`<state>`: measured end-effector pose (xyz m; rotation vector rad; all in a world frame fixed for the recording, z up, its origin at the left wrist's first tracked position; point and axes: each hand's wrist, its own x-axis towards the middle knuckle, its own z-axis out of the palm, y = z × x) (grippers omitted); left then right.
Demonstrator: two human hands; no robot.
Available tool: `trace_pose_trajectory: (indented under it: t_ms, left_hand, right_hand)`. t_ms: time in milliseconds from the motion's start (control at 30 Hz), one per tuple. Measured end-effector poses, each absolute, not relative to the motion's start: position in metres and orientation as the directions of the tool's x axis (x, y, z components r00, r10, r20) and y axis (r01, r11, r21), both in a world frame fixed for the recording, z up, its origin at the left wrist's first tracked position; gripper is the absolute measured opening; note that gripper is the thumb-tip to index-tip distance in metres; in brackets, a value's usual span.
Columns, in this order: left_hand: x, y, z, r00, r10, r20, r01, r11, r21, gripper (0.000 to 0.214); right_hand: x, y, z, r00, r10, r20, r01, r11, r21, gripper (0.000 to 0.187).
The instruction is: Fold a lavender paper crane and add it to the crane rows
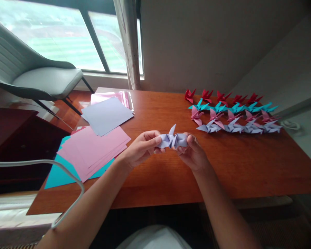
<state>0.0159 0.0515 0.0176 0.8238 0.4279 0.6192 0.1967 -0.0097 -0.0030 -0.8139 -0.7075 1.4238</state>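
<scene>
A lavender origami crane (pixel 173 140) is held between both hands above the wooden table, its folded body in the middle and one pointed tip sticking up. My left hand (pixel 146 145) is closed, pinching the wing on the left between thumb and fingers. At the other side, my right hand (pixel 194 150) is closed too, gripping the opposite wing. Rows of finished paper cranes stand to the right beyond my right hand: lavender cranes (pixel 234 127) nearest, then pink cranes (pixel 216 118), turquoise cranes (pixel 220 108) and red cranes (pixel 222 97) at the back.
Pink sheets (pixel 93 147) lie over turquoise sheets (pixel 63 173) on the left of the table (pixel 158 186). Lavender sheets (pixel 107 114) overlap them, beside a clear plastic packet (pixel 123 98). A white cable (pixel 41 162) curves near my left forearm. A grey chair (pixel 46 79) stands by the window.
</scene>
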Motion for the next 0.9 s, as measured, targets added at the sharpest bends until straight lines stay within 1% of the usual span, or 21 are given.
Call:
trace_pose_trajectory:
  t_ms: [167,333,467,567,667,733,800,900]
  left_hand:
    - [0.015,0.049,0.017,0.743,0.663,-0.095,-0.369,0.525,0.767,0.037]
    - [0.015,0.046,0.015,0.749,0.656,-0.094,-0.368,0.530,0.764,0.035]
    - [0.018,0.044,0.016,0.748,0.656,-0.106,-0.364,0.538,0.761,0.037]
    - [0.021,0.047,0.015,0.694,0.706,-0.141,-0.360,0.510,0.781,0.033]
    - [0.023,0.053,0.010,0.567,0.794,-0.218,-0.309,0.450,0.838,0.026]
    - [0.023,0.057,0.006,0.496,0.827,-0.265,-0.284,0.443,0.850,0.028]
    - [0.021,0.060,0.003,0.445,0.843,-0.302,-0.300,0.458,0.836,0.030]
    - [0.019,0.063,0.002,0.396,0.863,-0.314,-0.391,0.468,0.793,0.031]
  right_hand:
    - [0.195,-0.010,-0.002,0.100,0.992,-0.083,-0.485,-0.024,-0.874,0.061]
    - [0.191,-0.012,-0.002,0.141,0.989,-0.047,-0.497,0.029,-0.867,0.066]
    - [0.191,-0.011,0.000,0.199,0.978,-0.058,-0.486,0.047,-0.872,0.068]
    - [0.192,-0.008,0.000,0.240,0.967,-0.087,-0.547,0.060,-0.835,0.059]
    - [0.193,-0.004,-0.002,0.276,0.952,-0.133,-0.582,0.056,-0.812,0.038]
    - [0.193,-0.002,-0.004,0.301,0.939,-0.167,-0.570,0.036,-0.821,0.027]
    - [0.193,-0.001,-0.005,0.323,0.928,-0.188,-0.532,0.014,-0.846,0.023]
    - [0.193,0.000,-0.006,0.379,0.906,-0.191,-0.469,0.010,-0.883,0.025]
